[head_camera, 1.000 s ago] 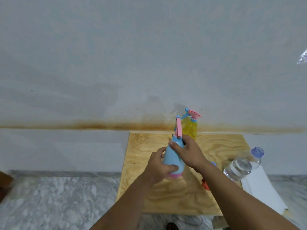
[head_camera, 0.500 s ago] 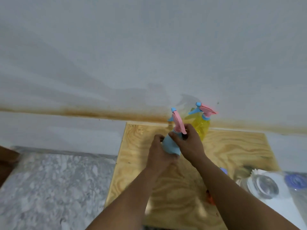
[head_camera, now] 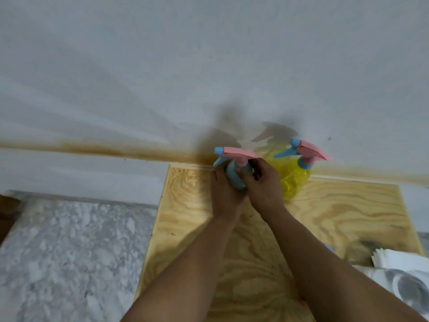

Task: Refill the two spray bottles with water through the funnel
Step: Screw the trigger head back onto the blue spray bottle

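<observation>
A blue spray bottle (head_camera: 234, 176) with a pink and blue trigger head stands at the far edge of the wooden board (head_camera: 336, 212), close to the wall. My left hand (head_camera: 224, 194) grips its body from the left. My right hand (head_camera: 262, 184) grips its neck just under the trigger head. Right beside it, to the right, stands a yellow spray bottle (head_camera: 293, 177) with the same kind of head. The funnel is not visible.
A clear water bottle (head_camera: 408, 289) lies blurred at the lower right edge, beside white paper (head_camera: 399, 259). Grey marble surface (head_camera: 69, 252) lies left of the board. A white wall with a brown stain runs behind.
Both hands carried the blue bottle away from me to the board's far edge, next to the yellow bottle. Its trigger head now points left. The camera tilted down and closer.
</observation>
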